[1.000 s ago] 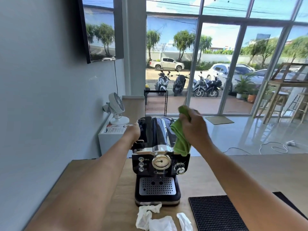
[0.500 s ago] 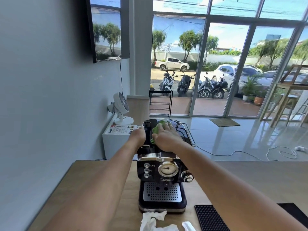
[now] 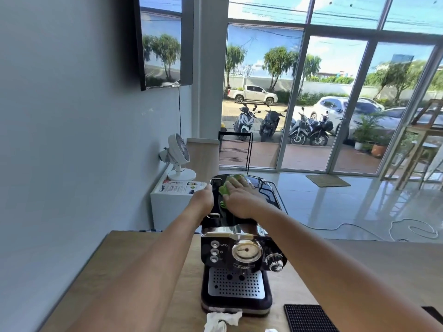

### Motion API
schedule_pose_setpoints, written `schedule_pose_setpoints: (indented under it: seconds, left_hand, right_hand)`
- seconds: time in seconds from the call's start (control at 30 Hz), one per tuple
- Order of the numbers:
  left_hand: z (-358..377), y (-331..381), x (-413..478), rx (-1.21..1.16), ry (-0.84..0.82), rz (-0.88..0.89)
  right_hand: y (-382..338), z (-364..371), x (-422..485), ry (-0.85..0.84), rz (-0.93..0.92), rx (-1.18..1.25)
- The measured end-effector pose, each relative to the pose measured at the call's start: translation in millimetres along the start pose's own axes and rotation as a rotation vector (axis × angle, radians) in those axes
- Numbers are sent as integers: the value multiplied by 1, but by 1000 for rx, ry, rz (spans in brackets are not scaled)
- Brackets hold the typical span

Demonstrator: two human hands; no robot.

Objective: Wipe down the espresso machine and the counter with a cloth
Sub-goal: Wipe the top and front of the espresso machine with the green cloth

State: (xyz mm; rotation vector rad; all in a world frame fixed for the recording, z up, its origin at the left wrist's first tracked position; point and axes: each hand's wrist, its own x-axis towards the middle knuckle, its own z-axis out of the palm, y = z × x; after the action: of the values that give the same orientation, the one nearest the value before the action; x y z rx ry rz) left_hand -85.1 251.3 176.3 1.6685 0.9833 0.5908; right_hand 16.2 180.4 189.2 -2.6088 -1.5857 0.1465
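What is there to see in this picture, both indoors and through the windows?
espresso machine: one, black and chrome, middle of the counter
cloth: one, green, on the machine's top under the right hand
counter: one, light wood, under the machine
tissues: two crumpled pieces showing, white, on the counter in front of the machine
mat: one, black, on the counter right of the machine's base
fan: one, white, on the cabinet by the left wall
cabinet: one, white, behind the counter
screen: one, black-framed, high on the left wall
scooters: several, dark, outside the glass
pickup truck: one, white, outside beyond the scooters
left hand: one, at the machine's left side, fingers hidden
right hand: one, flat on the cloth
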Motion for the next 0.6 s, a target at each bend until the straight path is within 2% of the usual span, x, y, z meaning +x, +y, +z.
schedule_pose_setpoints:
  seconds: [0.07, 0.13, 0.23, 0.37, 0.43, 0.6]
  left_hand:
    - [1, 0, -1, 1, 3, -4]
    - [1, 0, 1, 4, 1, 1]
    - [1, 2, 1, 40, -2, 1]
    - [1, 3, 0, 17, 4, -2]
    - [1, 3, 2, 17, 5, -4]
    - [0, 1, 3, 22, -2, -9]
  right_hand:
    - [6, -1, -21, -25, -163, -46]
    - [17, 0, -41, -36, -222, -8]
    - [26, 1, -39, -5, -137, 47]
    - [15, -2, 19, 25, 91, 102]
    - [9, -7, 46, 17, 142, 104]
    - [11, -14, 62, -39, -96, -31]
